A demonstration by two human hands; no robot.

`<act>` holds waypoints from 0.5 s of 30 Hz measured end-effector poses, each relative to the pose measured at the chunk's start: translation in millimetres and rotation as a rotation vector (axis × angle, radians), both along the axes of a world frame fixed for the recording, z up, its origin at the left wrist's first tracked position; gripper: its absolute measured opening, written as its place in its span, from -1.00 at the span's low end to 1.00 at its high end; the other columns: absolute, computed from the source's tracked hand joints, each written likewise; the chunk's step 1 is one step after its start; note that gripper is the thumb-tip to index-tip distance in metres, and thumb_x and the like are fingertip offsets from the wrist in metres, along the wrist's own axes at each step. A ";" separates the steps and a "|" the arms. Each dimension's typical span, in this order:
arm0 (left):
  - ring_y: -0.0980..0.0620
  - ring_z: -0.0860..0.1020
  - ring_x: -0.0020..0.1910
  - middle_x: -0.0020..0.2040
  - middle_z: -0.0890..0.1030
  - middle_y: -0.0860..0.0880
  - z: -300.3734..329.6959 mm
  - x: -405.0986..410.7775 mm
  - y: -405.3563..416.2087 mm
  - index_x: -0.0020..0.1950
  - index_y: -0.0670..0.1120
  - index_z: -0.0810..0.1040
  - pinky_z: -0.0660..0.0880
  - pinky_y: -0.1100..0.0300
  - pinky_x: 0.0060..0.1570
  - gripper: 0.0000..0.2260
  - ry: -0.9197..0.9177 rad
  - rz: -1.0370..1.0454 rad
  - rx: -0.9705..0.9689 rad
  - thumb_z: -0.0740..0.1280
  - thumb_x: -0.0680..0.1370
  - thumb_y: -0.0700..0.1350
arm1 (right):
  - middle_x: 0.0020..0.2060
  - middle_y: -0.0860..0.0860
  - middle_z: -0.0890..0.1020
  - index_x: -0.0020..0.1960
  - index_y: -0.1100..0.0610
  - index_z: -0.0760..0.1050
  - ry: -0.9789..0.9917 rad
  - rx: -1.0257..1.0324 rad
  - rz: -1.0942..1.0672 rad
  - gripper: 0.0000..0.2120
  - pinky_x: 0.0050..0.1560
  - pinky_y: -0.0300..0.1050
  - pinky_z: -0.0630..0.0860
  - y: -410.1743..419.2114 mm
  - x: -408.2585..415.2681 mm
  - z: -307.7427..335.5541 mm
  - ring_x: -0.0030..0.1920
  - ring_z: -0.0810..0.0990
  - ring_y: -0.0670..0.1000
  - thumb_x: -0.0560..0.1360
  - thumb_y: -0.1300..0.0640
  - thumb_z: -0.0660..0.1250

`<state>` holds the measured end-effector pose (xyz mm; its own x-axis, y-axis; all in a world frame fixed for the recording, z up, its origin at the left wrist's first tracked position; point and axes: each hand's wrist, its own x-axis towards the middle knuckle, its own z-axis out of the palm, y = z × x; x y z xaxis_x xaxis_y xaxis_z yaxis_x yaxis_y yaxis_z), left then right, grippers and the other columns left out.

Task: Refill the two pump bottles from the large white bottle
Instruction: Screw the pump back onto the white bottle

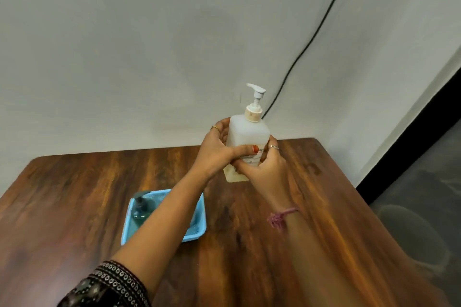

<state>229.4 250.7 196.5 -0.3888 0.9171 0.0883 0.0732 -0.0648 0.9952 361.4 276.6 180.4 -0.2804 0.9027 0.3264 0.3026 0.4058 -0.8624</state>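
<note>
The large white bottle (245,132) has a white pump head and a beige collar and is tilted slightly, its base near the far right of the wooden table (74,182). My left hand (215,151) grips its left side, thumb across the label. From the front right, my right hand (265,169) holds its lower body. A small blue pump bottle (142,205) stands in a light blue tray (199,227), partly hidden by my left forearm. I see no second pump bottle.
A black cable (311,40) runs down the white wall behind the bottle. The table's right edge drops to a dark floor (411,219). The wall bounds the table at the back.
</note>
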 end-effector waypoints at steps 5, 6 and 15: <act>0.11 0.51 0.21 0.24 0.52 0.08 -10.5 66.8 67.0 0.33 0.04 0.35 0.50 0.15 0.19 -0.26 0.058 -0.064 -0.019 0.62 0.25 -0.11 | 0.05 -0.02 0.60 0.28 0.11 0.36 0.008 -0.070 -0.058 -0.29 -0.17 -0.30 0.58 65.9 60.8 -13.5 0.00 0.61 -0.06 0.23 0.03 0.58; 0.12 0.50 0.21 0.23 0.51 0.10 -14.0 80.4 81.8 0.33 0.05 0.34 0.50 0.16 0.19 -0.27 0.065 -0.084 -0.026 0.62 0.26 -0.10 | 0.04 -0.02 0.60 0.26 0.12 0.37 -0.001 -0.085 -0.070 -0.30 -0.19 -0.34 0.56 82.1 74.3 -17.9 0.00 0.61 -0.06 0.22 0.04 0.58; 0.08 0.44 0.32 0.37 0.46 0.01 -57.0 142.0 173.9 0.44 -0.07 0.34 0.42 0.05 0.32 -0.30 0.142 -0.085 -0.154 0.53 0.37 0.02 | 0.06 0.06 0.54 0.18 0.09 0.39 -0.140 -0.126 -0.185 -0.26 0.00 -0.04 0.60 241.3 157.4 -59.5 0.07 0.55 0.06 0.11 -0.06 0.60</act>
<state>371.4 424.6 139.5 -0.3030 0.9529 -0.0073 0.2143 0.0756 0.9738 518.9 517.8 121.0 -0.1409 0.9740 0.1774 0.4820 0.2240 -0.8471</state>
